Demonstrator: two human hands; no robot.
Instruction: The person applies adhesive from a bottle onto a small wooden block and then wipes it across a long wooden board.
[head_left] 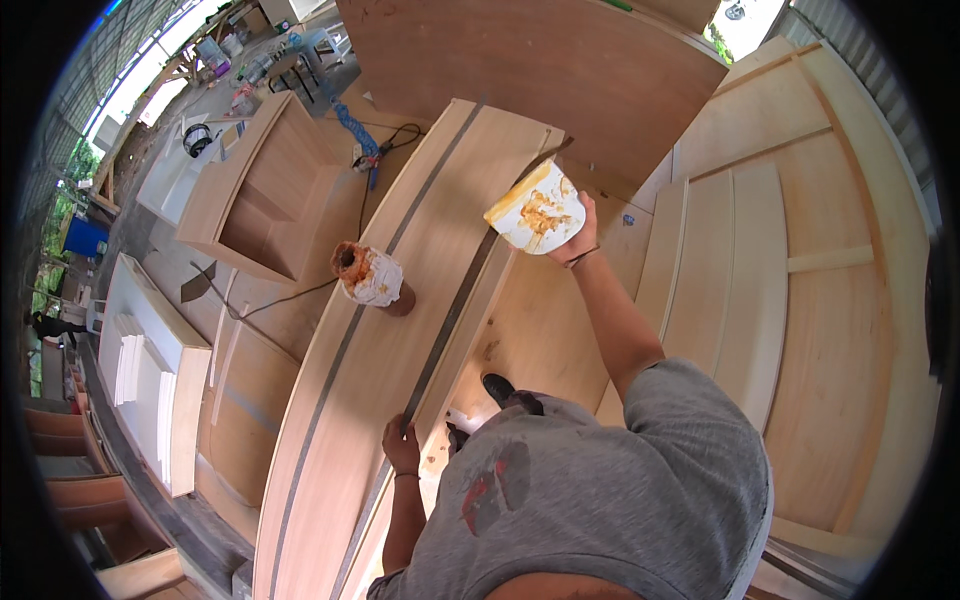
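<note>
A long pale wooden panel (330, 440) lies before me, with dark strips running lengthwise along it. My left hand (402, 448) is closed at its near edge, fingers pinching the dark strip (455, 310) there. Farther along, my right hand (577, 232) grips a white tub-like piece (540, 212) smeared with yellow-brown glue. Just beyond that piece, the loose end of a dark strip (548, 155) curls up off the panel. Between my hands, toward the left, stands a can (378, 280) wrapped in white and crusted with brown glue.
An open wooden cabinet box (262, 195) lies left of the panel, near a black cable (300, 295) and a blue hose (355, 130). White boards (145, 390) rest in a shallow box. A large brown board (520, 80) stands ahead; pale panels (720, 270) lean at right.
</note>
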